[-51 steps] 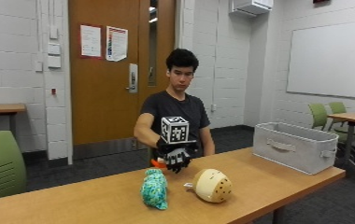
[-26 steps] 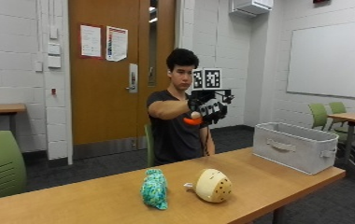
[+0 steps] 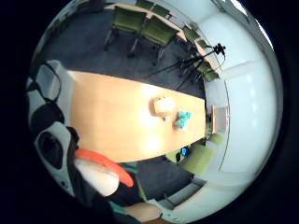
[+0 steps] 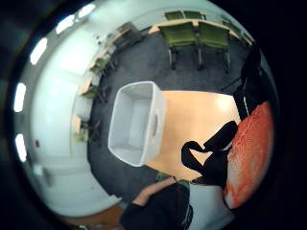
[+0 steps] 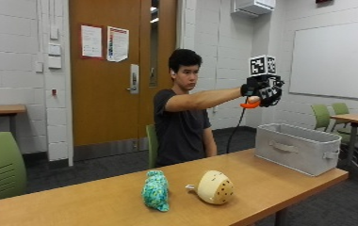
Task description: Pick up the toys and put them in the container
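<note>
Orange toy (image 5: 250, 104), small and rounded, held in the curled fingers of the black-gloved right hand (image 5: 264, 90), which is raised high at the end of an outstretched arm, above the grey fabric container (image 5: 297, 147). The container stands open-topped at the wooden table's (image 5: 103, 197) end beside the whiteboard wall. Near the table's front edge lie a teal patterned soft toy (image 5: 156, 190) and, just beside it, a cream-coloured round toy dotted with holes (image 5: 215, 187).
</note>
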`<state>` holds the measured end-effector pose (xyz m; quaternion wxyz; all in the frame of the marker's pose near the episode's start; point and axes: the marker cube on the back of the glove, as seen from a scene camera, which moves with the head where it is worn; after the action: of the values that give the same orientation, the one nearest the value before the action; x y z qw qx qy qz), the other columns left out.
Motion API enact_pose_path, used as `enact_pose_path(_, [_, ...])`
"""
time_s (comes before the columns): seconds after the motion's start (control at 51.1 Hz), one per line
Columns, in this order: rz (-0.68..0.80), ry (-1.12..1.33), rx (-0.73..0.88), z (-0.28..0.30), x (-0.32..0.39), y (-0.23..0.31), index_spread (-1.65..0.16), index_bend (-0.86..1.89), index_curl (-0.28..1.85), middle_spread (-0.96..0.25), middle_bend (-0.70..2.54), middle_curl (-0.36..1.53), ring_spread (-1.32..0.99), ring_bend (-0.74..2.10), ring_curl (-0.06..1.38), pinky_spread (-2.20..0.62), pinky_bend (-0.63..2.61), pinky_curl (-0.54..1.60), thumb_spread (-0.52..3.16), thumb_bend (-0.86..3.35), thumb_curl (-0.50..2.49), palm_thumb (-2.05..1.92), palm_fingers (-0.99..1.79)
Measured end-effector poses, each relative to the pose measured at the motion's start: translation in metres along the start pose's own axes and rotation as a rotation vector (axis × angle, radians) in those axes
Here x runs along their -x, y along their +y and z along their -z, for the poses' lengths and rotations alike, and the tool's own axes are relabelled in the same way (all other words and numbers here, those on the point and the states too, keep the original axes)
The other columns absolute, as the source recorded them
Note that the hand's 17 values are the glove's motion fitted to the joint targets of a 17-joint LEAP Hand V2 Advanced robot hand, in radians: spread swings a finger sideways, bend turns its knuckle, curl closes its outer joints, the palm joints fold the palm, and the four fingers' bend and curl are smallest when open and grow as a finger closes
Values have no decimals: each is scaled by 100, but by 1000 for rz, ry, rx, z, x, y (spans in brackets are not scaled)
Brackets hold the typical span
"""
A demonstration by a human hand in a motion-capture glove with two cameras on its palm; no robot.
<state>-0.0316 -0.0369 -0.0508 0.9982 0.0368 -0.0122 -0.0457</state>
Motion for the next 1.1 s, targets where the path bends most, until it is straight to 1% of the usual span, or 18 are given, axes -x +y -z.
enact_pose_path(0.039, [39, -6, 3, 2, 21, 0, -58, 19, 154, -36, 99, 72, -40, 121, 56, -47, 87, 42, 75, 24, 103, 58, 115])
enact_pose_path(0.117, [216, -77, 14, 5, 74, 6, -58, 18, 156, -36, 99, 73, -40, 122, 56, -47, 87, 42, 76, 24, 106, 58, 115])
enact_pose_path(0.196, [153, -56, 25, -3, 122, -3, -57, 18, 158, -36, 99, 73, -40, 122, 55, -47, 87, 42, 76, 25, 109, 57, 115])
enact_pose_path(0.274, [296, -54, 30, -9, 164, 1, -57, 18, 160, -36, 99, 74, -40, 122, 55, -47, 87, 42, 76, 25, 112, 56, 115])
enact_pose_path(0.352, [234, -38, 62, -22, 175, -13, -57, 18, 162, -36, 98, 74, -40, 123, 55, -48, 88, 42, 77, 25, 115, 56, 115])
enact_pose_path(0.45, [237, -34, 90, -37, 147, -38, -56, 17, 163, -36, 98, 75, -39, 123, 55, -47, 88, 42, 77, 25, 119, 55, 114])
enact_pose_path(0.645, [210, -50, 77, -51, 159, -41, -55, 18, 166, -36, 96, 76, -40, 123, 54, -48, 88, 42, 78, 26, 126, 53, 112])
enact_pose_path(0.665, [211, -56, 89, -52, 160, -41, -55, 16, 166, -37, 93, 76, -40, 120, 53, -48, 90, 42, 78, 22, 125, 49, 103])
enact_pose_path(0.684, [217, -69, 104, -53, 161, -39, -55, 16, 166, -37, 92, 76, -40, 120, 53, -47, 89, 42, 79, 22, 125, 49, 103])
enact_pose_path(0.704, [229, -82, 116, -54, 162, -38, -55, 6, 164, -38, 83, 73, -41, 113, 50, -46, 97, 44, 81, 17, 121, 43, 80])
enact_pose_path(0.724, [245, -89, 121, -54, 162, -37, -54, 1, 162, -38, 77, 72, -40, 114, 52, -43, 100, 46, 87, 13, 117, 36, 63])
enact_pose_path(0.763, [305, -78, 113, -55, 159, -35, -54, 3, 156, -35, 71, 71, -36, 104, 52, -37, 103, 50, 99, 8, 108, 25, 31])
enact_pose_path(0.802, [367, -57, 97, -56, 154, -34, -53, -3, 148, -28, 58, 67, -28, 90, 50, -29, 112, 54, 102, -5, 99, 8, -11])
enact_pose_path(0.841, [366, -57, 88, -56, 150, -34, -51, -5, 141, -24, 54, 64, -25, 84, 46, -24, 115, 51, 104, -10, 92, -2, -18])
enact_pose_path(0.86, [342, -59, 83, -55, 148, -35, -51, -4, 138, -23, 54, 63, -23, 82, 43, -22, 116, 50, 106, -6, 90, 0, -13])
enact_pose_path(0.958, [238, -102, 68, -50, 143, -32, -47, -3, 120, -17, 47, 57, -18, 77, 36, -14, 112, 44, 106, -10, 76, -11, -19])
enact_pose_path(1.036, [253, -11, 37, -50, 165, -7, -44, -1, 107, -15, 44, 55, -17, 77, 34, -11, 109, 43, 107, -10, 67, -11, -19])
enact_pose_path(1.095, [304, -51, 64, -48, 162, 8, -41, 0, 99, -13, 44, 54, -17, 76, 34, -10, 107, 41, 108, -9, 61, -11, -19])
